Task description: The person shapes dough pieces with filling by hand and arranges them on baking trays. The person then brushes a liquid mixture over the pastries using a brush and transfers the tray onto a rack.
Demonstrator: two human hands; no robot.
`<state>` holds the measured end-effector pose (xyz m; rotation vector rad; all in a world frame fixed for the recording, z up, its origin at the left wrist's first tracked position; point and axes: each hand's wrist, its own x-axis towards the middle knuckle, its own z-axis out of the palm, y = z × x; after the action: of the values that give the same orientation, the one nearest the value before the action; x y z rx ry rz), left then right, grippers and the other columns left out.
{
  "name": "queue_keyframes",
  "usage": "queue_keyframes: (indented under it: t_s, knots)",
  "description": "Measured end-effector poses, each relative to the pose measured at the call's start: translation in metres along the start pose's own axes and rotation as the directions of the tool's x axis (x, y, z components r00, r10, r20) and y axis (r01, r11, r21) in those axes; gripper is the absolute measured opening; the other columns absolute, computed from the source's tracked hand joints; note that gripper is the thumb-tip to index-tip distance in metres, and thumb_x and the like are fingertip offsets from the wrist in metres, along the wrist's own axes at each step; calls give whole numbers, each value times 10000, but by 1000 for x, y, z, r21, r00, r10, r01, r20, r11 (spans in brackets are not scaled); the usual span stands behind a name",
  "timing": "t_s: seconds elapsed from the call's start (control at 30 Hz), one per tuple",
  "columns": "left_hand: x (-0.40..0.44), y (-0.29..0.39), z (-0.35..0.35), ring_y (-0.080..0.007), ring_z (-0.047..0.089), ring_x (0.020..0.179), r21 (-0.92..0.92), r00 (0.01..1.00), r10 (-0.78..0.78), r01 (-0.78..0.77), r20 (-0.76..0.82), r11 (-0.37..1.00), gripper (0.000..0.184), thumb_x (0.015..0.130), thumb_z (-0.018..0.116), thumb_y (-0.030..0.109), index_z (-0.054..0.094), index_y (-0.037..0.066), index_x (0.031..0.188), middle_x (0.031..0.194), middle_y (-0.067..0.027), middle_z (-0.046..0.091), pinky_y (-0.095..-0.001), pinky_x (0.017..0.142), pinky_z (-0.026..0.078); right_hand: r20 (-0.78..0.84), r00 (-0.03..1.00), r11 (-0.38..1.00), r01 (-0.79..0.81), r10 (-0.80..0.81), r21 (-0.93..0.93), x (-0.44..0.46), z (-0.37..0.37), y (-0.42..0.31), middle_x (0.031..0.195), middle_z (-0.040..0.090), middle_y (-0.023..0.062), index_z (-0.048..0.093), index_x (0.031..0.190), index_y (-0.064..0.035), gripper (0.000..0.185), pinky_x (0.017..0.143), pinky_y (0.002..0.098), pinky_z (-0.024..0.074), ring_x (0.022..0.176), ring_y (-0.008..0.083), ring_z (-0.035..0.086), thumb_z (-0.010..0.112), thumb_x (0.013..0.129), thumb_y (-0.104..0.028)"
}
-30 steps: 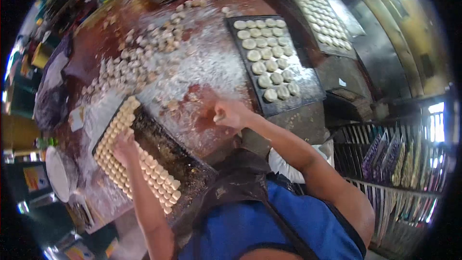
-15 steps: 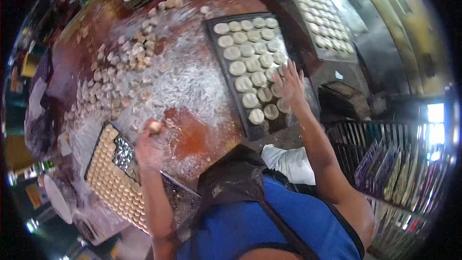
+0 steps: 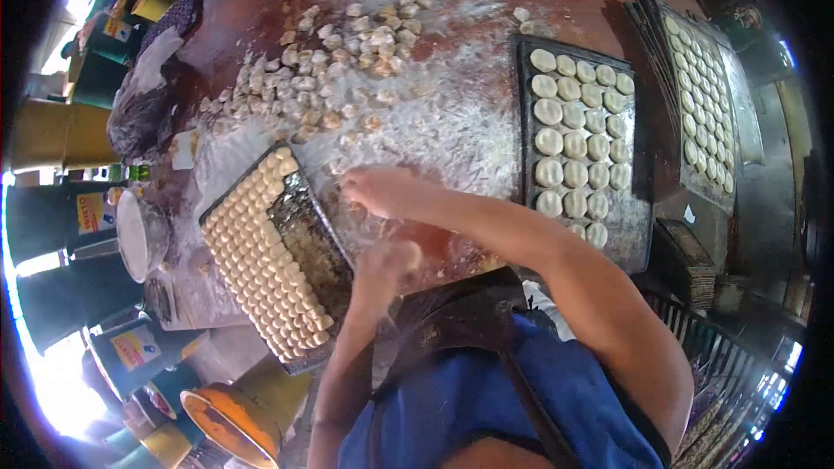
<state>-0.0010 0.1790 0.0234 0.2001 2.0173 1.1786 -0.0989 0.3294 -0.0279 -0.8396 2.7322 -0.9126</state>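
My right hand point(image 3: 378, 191) is over the floured table point(image 3: 452, 152), its fingers curled down near loose floury pieces; what they hold, if anything, is hidden. Nearer my body, my left hand point(image 3: 389, 265) is blurred, with a pale shape at its fingertips that I cannot make out. To the left lies a dark tray point(image 3: 317, 243) with rows of small dough balls point(image 3: 261, 252). Several flattened dough rounds point(image 3: 574, 145) sit in rows on another tray point(image 3: 640, 208) at the right. Floury dough pieces point(image 3: 287, 78) are scattered across the table behind my hands.
A stack of trays point(image 3: 734, 126) with more rounds stands at the far right. Left of the table are a white bowl point(image 3: 136, 234), a dark bundle point(image 3: 139, 122) and several buckets point(image 3: 65, 135). A yellow container with an orange inside point(image 3: 228, 428) is at the lower left.
My right hand has moved from above the tray of rounds to the middle of the table. My left hand has come closer to my body. The view has turned and shifted.
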Motion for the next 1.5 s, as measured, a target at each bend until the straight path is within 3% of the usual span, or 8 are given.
queue_keyframes:
  t_s: [0.07,0.27,0.67,0.87,1.07,1.17,1.23,1.5]
  knots:
    - [-1,-17,-23,-155,602,854,-694,950,-230,20,-211,720,324,978,560,195,582,-38,1203,926,-56,635,-279,720,495,99,982,983,-166,159,72,-10,-19,-35,1097,597,103,612,1106,-91,251,801,396,528,978,274,621,622,905,-240]
    - [-11,-26,-46,-147,610,919,-826,962,-17,-224,-271,517,243,1011,452,84,586,3,1197,1007,-60,633,-277,778,503,-426,879,970,-145,217,194,-51,21,-103,1086,636,103,673,1088,-45,263,862,375,513,1025,261,601,663,891,-219]
    - [-5,-13,-26,-249,693,915,-538,970,230,-235,-77,810,312,833,518,-35,654,-48,1113,924,-125,722,-369,806,546,-710,633,943,-303,308,139,-112,29,-149,963,705,170,703,1026,-36,210,788,393,533,873,334,681,656,825,-73]
    - [12,-32,8,-414,633,1006,630,805,591,-483,47,608,489,853,523,39,506,37,1341,1158,-255,618,-442,837,512,-147,635,639,-683,759,354,-137,-1,-86,979,681,200,693,1045,-42,249,811,450,503,892,361,660,681,819,-145]
    - [44,-34,30,-335,660,903,395,772,618,-527,-147,752,347,798,657,21,659,34,1145,1081,-180,655,-417,778,526,-365,841,914,-338,400,223,-155,29,-36,965,664,170,708,1007,-89,190,803,455,496,932,360,622,668,826,-132]
    - [39,-18,35,-316,660,838,254,792,480,-410,-378,876,245,785,672,16,705,37,1027,992,-158,660,-392,733,530,-342,709,364,128,617,923,-150,47,-12,910,651,151,714,951,-87,157,803,431,492,928,345,604,688,801,-125]
    - [31,-21,30,-327,650,814,265,793,422,-334,-439,904,203,779,656,-15,720,41,964,897,-153,653,-379,720,531,-338,897,925,-164,285,342,-150,34,-3,882,674,127,707,995,-96,233,758,427,515,925,307,632,732,768,-146]
    - [21,-19,45,-357,676,849,470,721,611,-437,-326,767,455,756,590,-50,630,73,1193,952,-195,676,-409,714,546,156,880,855,-473,449,213,-114,-22,-34,910,686,106,620,1188,-114,411,766,404,529,960,319,651,715,803,-222]
